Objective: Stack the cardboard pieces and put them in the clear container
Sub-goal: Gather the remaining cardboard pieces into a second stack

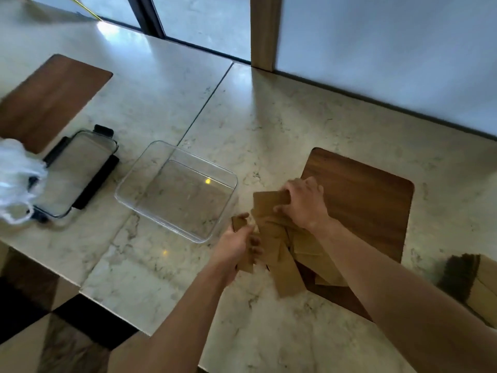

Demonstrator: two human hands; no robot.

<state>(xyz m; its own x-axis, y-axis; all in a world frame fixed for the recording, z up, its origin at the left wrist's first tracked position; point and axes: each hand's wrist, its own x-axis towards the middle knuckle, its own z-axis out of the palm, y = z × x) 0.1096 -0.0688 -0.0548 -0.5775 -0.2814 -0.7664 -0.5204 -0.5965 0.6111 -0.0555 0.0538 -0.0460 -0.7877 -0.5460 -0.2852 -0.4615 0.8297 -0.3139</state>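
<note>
Several brown cardboard pieces (289,254) lie in a loose, fanned heap on the marble table, partly over a dark wooden mat (363,211). My right hand (304,204) presses on the top of the heap, fingers curled over the far edge of one piece. My left hand (236,244) grips the left side of the heap, with a small piece sticking up above the thumb. The clear container (150,168) stands empty and without a lid just left of the heap, a short gap from my left hand.
The container's lid (72,173) with black clips lies further left, beside a crumpled white plastic bag (16,179). A second wooden mat (51,98) sits at the far left. Another stack of cardboard (476,284) is at the right edge. A wall borders the table behind.
</note>
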